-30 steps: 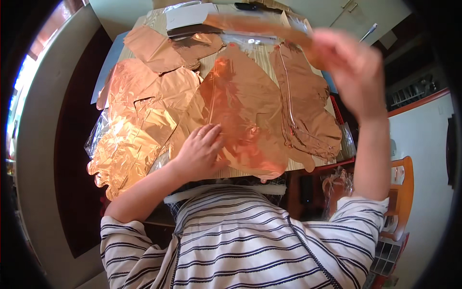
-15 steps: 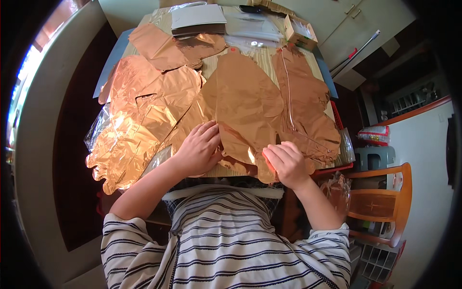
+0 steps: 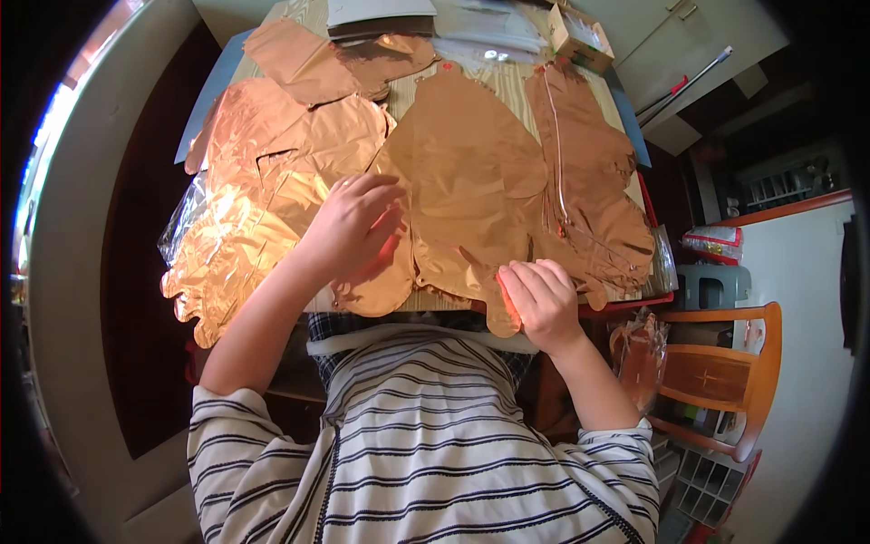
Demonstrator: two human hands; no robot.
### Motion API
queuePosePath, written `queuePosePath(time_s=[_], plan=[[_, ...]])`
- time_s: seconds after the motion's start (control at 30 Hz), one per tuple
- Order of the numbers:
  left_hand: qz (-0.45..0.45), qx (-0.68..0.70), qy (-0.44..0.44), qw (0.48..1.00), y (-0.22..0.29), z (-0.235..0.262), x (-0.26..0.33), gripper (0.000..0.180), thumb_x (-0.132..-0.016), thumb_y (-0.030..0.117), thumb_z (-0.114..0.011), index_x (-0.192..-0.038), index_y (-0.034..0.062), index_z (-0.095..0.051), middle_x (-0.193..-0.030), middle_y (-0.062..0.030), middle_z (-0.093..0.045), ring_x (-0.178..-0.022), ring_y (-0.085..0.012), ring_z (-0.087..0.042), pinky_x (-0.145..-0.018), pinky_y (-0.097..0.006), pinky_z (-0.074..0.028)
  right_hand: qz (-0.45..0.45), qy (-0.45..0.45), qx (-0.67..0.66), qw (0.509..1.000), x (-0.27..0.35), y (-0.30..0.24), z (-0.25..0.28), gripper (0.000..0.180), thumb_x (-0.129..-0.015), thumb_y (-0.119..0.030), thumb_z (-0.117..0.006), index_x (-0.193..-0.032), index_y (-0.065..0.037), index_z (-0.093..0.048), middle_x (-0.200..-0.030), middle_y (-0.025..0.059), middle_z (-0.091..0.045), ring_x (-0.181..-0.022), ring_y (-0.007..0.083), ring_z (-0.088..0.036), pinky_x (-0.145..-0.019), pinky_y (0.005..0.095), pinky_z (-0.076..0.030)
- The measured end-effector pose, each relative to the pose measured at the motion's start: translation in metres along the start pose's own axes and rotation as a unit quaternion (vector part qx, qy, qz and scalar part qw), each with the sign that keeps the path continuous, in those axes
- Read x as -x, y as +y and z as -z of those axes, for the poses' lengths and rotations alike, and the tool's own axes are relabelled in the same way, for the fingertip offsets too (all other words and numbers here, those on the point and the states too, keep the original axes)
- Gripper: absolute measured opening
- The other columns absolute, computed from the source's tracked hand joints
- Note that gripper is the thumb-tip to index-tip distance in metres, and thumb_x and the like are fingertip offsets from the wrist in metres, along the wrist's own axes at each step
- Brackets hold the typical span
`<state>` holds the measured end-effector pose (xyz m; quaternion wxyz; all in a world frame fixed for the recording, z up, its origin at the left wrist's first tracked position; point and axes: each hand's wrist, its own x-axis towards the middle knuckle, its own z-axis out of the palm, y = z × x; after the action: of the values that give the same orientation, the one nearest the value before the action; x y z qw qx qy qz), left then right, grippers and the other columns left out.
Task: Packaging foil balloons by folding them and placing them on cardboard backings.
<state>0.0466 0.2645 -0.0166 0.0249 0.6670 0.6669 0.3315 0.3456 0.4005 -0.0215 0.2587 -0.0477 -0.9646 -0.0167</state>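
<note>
A flat, uninflated copper-coloured foil balloon (image 3: 471,154) lies in front of me, its lower edge with rounded lobes reaching the near edge of the table. My right hand (image 3: 541,304) is closed on a lobe at the lower right; an orange-red glow shows beneath its fingers. Raised just over the foil at the left, my left hand (image 3: 361,222) has loosely bent fingers and a thumb held apart, with nothing visible in it. A shiny crumpled spread of copper foil balloons (image 3: 263,199) lies to its left. More folded foil balloons (image 3: 594,172) are stacked at the right.
Another foil piece (image 3: 299,63) lies at the far left of the wooden table (image 3: 453,65). White sheets (image 3: 381,11), clear plastic bags (image 3: 489,32) and a small cardboard box (image 3: 582,38) stand along the back. A wooden chair (image 3: 716,367) is at the right.
My left hand has lifted off the foil and moved up and left. The near left part of the balloon now lies flatter. My right hand keeps its grip on the lobe.
</note>
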Motion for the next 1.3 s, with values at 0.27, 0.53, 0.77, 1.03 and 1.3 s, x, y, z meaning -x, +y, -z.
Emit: queuePosePath(time_s=[0.27, 0.53, 0.77, 1.03, 1.3], plan=[[-0.073, 0.01, -0.09, 0.993, -0.005, -0.025, -0.015, 0.037, -0.088, 0.02, -0.071, -0.12, 0.004, -0.065, -0.135, -0.0177, -0.057, -0.128, -0.0382, -0.052, -0.107, -0.048, -0.043, -0.049, -0.072, 0.013, 0.996, -0.001, -0.02, 0.022, 0.034, -0.077, -0.013, -0.07, -0.109, -0.002, -0.069, -0.108, 0.0126, -0.066, -0.101, 0.0267, -0.062, -0.09, 0.0423, -0.048], [-0.073, 0.023, -0.078, 0.994, -0.008, -0.031, -0.012, 0.038, -0.085, 0.015, -0.072, -0.121, 0.004, -0.065, -0.134, -0.0173, -0.058, -0.128, -0.039, -0.053, -0.107, -0.048, -0.043, -0.549, -0.082, -0.301, 0.776, 0.098, -0.046, 0.027, 0.027, -0.092, -0.029, -0.071, -0.08, -0.006, -0.065, -0.077, 0.0068, -0.066, -0.063, 0.0198, -0.063, -0.058, 0.0312, -0.046], [-0.084, 0.013, -0.085, 0.993, -0.009, -0.031, -0.015, 0.039, -0.083, 0.015, -0.072, -0.12, 0.0041, -0.065, -0.133, -0.0169, -0.059, -0.128, -0.0393, -0.052, -0.107, -0.05, -0.043, -0.691, 0.15, -0.585, 0.398, 0.072, -0.052, -0.005, 0.036, -0.098, -0.04, -0.066, -0.1, -0.004, -0.069, -0.082, 0.0055, -0.07, -0.067, 0.0171, -0.07, -0.058, 0.0262, -0.049], [-0.152, 0.018, -0.042, 0.987, 0.006, -0.041, -0.047, 0.035, -0.082, 0.018, -0.075, -0.114, 0.0038, -0.068, -0.126, -0.018, -0.061, -0.123, -0.0405, -0.055, -0.105, -0.05, -0.044, -0.623, 0.129, -0.409, 0.654, 0.057, -0.039, 0.009, 0.023, -0.095, -0.021, -0.071, -0.09, 0.001, -0.072, -0.075, 0.0051, -0.071, -0.058, 0.0115, -0.067, -0.054, 0.0221, -0.048], [-0.196, 0.078, -0.061, 0.976, 0.011, -0.084, -0.068, 0.033, -0.081, 0.017, -0.076, -0.11, 0.0042, -0.067, -0.117, -0.0182, -0.062, -0.112, -0.0387, -0.059, -0.098, -0.049, -0.047, -0.631, 0.11, -0.3, 0.707, 0.059, -0.025, 0.005, 0.027, -0.095, -0.019, -0.069, -0.094, 0.007, -0.07, -0.066, 0.0086, -0.068, -0.059, 0.0086, -0.058, -0.056, 0.0301, -0.046]])
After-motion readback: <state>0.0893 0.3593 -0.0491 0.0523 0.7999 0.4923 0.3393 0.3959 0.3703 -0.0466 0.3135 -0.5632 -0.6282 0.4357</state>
